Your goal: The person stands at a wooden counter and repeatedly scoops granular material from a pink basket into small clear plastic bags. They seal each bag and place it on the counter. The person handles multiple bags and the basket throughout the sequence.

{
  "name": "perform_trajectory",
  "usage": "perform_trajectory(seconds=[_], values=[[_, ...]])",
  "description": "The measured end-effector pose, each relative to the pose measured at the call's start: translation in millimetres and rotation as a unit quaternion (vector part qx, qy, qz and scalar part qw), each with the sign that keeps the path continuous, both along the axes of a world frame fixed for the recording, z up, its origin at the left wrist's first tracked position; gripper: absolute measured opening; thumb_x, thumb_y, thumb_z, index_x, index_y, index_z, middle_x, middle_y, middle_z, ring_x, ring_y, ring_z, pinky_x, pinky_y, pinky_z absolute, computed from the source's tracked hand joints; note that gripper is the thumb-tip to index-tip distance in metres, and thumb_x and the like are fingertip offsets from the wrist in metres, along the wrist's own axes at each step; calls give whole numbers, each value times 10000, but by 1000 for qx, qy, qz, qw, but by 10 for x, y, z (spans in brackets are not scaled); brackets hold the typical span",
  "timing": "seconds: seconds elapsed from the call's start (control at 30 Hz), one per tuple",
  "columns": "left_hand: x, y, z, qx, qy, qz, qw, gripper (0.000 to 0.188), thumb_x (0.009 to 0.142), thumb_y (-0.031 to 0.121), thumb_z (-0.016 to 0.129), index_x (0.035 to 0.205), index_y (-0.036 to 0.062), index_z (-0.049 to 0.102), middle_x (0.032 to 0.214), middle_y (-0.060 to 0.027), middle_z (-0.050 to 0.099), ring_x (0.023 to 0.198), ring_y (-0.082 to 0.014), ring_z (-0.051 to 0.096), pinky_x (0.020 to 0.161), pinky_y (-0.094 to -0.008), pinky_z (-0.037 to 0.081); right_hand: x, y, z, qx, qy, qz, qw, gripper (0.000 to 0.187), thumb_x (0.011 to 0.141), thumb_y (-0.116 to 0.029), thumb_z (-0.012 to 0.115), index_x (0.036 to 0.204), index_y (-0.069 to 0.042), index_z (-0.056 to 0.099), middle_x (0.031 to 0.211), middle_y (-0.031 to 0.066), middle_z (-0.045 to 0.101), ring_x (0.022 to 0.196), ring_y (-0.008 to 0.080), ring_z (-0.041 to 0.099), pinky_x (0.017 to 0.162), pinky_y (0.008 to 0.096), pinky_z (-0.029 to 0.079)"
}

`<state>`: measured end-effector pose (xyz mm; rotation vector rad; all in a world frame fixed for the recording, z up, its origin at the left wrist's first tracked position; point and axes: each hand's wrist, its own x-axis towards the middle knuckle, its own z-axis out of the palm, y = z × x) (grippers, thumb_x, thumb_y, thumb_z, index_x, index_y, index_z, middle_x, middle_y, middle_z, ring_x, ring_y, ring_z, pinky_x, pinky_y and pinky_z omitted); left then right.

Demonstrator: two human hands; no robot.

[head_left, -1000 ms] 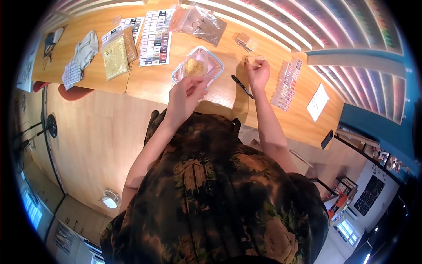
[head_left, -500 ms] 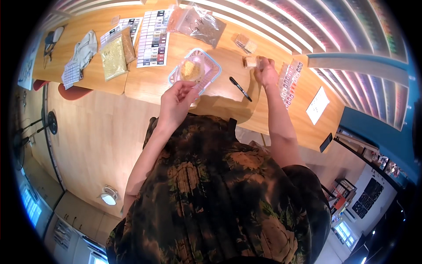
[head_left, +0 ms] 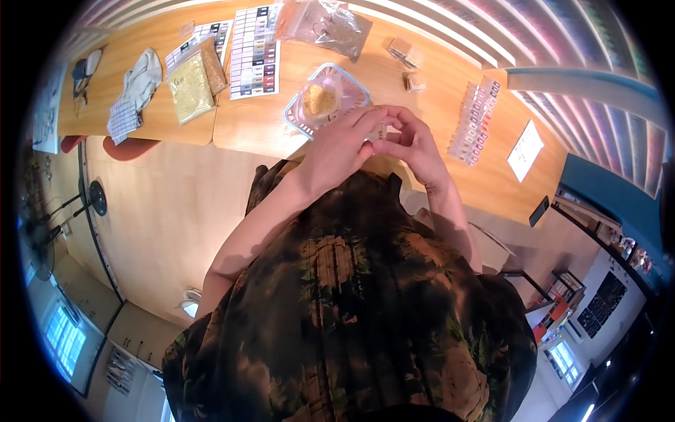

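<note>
Both of my hands are together just in front of the basket, fingers curled toward each other around a small clear packet point(head_left: 380, 131) with a printed label. My left hand point(head_left: 342, 145) is closed on its left side; the back of the hand hides most of that grip. My right hand point(head_left: 413, 146) pinches the packet from the right, thumb below and fingers arched above. Just beyond my left hand, a blue-rimmed plastic basket point(head_left: 293, 132) holds an open clear bag of yellow-orange beads point(head_left: 320, 100). What the packet contains is hidden by my fingers.
Small packets point(head_left: 404, 53) and another packet point(head_left: 415, 82) lie beyond my right hand. Farther off are large bead bags point(head_left: 332, 29), a colour chart point(head_left: 254, 56) and a yellow bag point(head_left: 190, 89). A strip of small sample bags point(head_left: 472, 123), paper point(head_left: 525, 150) and phone point(head_left: 539, 210) lie right.
My right hand has come from the small packets back toward my body, bringing one to my left hand. My left hand has moved right to meet it. The black marker is now out of sight.
</note>
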<state>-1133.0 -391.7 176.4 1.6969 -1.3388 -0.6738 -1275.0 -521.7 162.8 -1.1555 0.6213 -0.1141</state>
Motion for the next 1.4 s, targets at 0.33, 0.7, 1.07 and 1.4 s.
perform_trajectory(seconds=[0.33, 0.7, 1.07, 1.4], values=[[-26, 135, -193, 0, -70, 5, 998, 425, 759, -7, 710, 1160, 35, 578, 1107, -155, 619, 937, -369, 641, 783, -414, 545, 80, 253, 16, -50, 79, -19, 995, 330, 902, -112, 702, 1180, 20, 581, 1087, 81, 623, 836, 116, 654, 710, 240, 555], [134, 415, -150, -64, -5, 62, 996, 493, 757, -19, 744, 1223, 39, 593, 1133, -155, 653, 948, -300, 681, 778, -360, 579, 276, 215, 241, -66, 71, 4, 995, 215, 909, -6, 614, 1118, 38, 636, 1001, 99, 675, 787, 133, 675, 711, 267, 568], [413, 522, -126, -52, 208, 197, 957, 458, 762, 91, 802, 1174, 15, 617, 1016, -113, 681, 817, -173, 691, 683, -278, 572, 492, 203, 219, -66, 44, -78, 994, 24, 873, 8, 640, 861, 23, 655, 714, 37, 650, 611, 109, 619, 558, 247, 535], [538, 662, -890, 150, 203, 275, 928, 383, 832, 48, 664, 1199, -40, 598, 1057, -161, 693, 883, -174, 684, 740, -276, 546, 1282, 347, -386, -657, 153, 103, 731, 117, 703, -87, 674, 773, -27, 601, 727, 171, 639, 622, 354, 634, 573, 445, 496]])
